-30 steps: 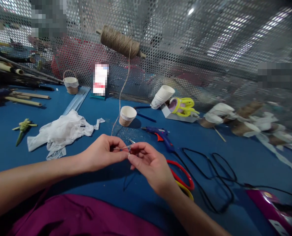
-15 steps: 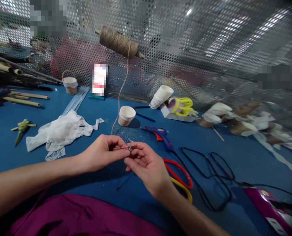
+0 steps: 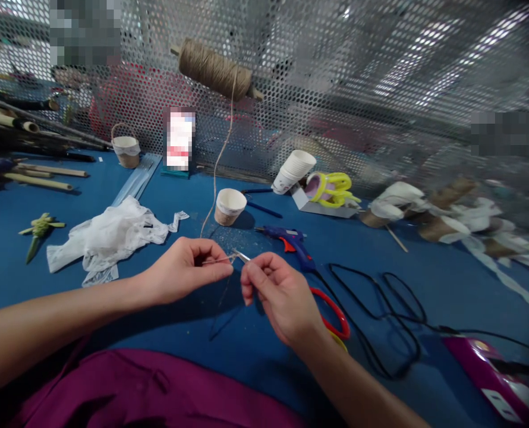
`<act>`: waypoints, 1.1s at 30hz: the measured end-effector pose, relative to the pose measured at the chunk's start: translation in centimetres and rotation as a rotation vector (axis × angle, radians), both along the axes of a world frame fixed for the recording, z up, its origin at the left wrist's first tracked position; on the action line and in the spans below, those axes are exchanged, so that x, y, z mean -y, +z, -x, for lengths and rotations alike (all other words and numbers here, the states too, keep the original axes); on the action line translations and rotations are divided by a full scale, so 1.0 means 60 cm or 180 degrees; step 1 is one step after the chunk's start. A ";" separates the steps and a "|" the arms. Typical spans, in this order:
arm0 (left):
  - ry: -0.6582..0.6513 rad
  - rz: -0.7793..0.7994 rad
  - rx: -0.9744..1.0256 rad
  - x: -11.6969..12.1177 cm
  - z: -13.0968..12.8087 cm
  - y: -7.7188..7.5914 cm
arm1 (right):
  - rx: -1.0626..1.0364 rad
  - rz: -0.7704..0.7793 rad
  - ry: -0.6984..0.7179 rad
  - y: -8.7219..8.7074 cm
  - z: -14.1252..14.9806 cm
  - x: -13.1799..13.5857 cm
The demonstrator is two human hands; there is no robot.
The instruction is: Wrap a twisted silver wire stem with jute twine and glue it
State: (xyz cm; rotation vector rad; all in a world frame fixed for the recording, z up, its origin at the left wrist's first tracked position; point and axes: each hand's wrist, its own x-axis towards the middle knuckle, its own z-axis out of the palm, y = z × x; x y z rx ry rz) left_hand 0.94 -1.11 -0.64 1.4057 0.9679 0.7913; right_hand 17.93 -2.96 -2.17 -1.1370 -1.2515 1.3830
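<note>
Left grip (image 3: 193, 267): thumb and fingers pinched on the twine (image 3: 232, 110), a short length projecting past the tips and ending in a tangle too small to make out. Right grip (image 3: 282, 291): fingers curled, tips just beside that tangle; whether a strand is grasped, cannot tell. Scissors (image 3: 343, 324) lie on the table (image 3: 255, 351), partly covered by the right grip. Cup (image 3: 230, 208) upright beyond both; glue gun (image 3: 293, 236) to its right, lace (image 3: 113, 241) to its left. Twine passes left of the cup, up to the roll (image 3: 215, 68) at the mesh (image 3: 291, 101).
</note>
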 end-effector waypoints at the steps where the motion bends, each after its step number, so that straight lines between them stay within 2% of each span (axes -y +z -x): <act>1: 0.0001 0.0009 -0.0002 0.000 0.000 0.000 | -0.0065 0.0029 0.0000 -0.001 -0.001 -0.001; 5: -0.0052 0.0084 0.0016 -0.001 0.001 -0.002 | -0.0170 0.0062 0.0114 -0.002 -0.002 -0.002; 10: -0.0090 0.0192 0.0106 -0.001 0.000 -0.003 | 0.0020 -0.0032 0.0277 0.003 0.003 -0.001; 14: -0.0151 0.0326 0.0288 -0.001 -0.003 -0.005 | 0.0306 0.0325 0.0787 0.009 0.014 0.005; 18: -0.0231 0.0229 0.0181 -0.004 -0.002 -0.008 | 0.0154 0.0363 0.0789 0.008 0.022 0.011; 20: -0.0089 -0.0263 -0.0101 -0.006 0.002 -0.009 | 0.0062 0.0359 0.0738 0.004 0.021 0.011; 24: 0.0505 -0.2073 -0.0755 -0.001 0.015 -0.009 | -0.0107 0.0377 0.0615 -0.008 0.016 0.008; 26: 0.0518 -0.2600 -0.0921 0.005 0.018 -0.012 | -0.0298 0.0372 0.0479 -0.014 0.015 0.006; 28: 0.0256 -0.2454 -0.0985 0.010 0.015 -0.016 | -0.0447 0.0345 0.0366 -0.017 0.015 0.004; 30: 0.0029 -0.1818 -0.0934 0.013 0.009 -0.020 | -0.0439 0.0365 0.0317 -0.017 0.016 0.003; 33: -0.0271 -0.0715 -0.0273 0.011 -0.001 -0.026 | -0.0339 0.0481 0.0271 -0.011 0.019 0.004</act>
